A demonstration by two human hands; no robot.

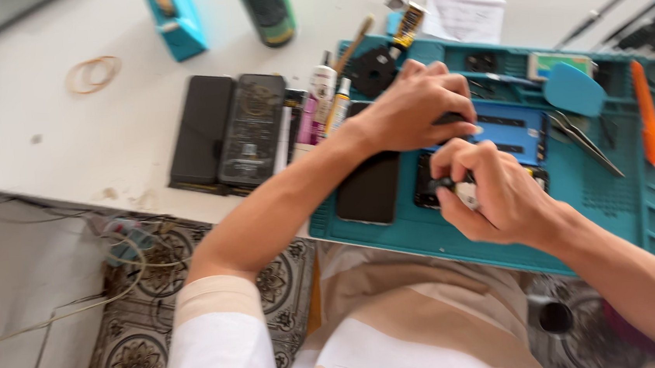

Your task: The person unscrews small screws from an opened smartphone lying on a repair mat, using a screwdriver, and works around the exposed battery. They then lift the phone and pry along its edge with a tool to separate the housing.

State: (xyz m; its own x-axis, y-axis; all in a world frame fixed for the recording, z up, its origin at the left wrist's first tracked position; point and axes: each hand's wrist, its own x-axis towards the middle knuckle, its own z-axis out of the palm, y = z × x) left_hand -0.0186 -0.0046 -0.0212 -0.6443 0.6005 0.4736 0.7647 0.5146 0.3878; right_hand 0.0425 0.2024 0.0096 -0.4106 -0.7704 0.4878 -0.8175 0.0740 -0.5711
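An opened phone (pixel 514 132) with a blue inside lies on the teal work mat (pixel 641 206). My left hand (pixel 415 107) rests on its upper left part and presses it down. Just below, my right hand (pixel 492 194) is closed around a small dark-tipped tool (pixel 452 187) with a white body, its tip at the phone's lower left corner. A separate dark phone screen (pixel 368 190) lies on the mat to the left of the hands.
Metal tweezers (pixel 585 140), a blue pick (pixel 573 88) and an orange tool (pixel 648 116) lie on the mat's right. Two dark phone-shaped panels (pixel 230 129), small glue tubes (pixel 325 98), a green can (pixel 267 9), a teal box (pixel 176 21) and rubber bands (pixel 93 74) sit on the white table.
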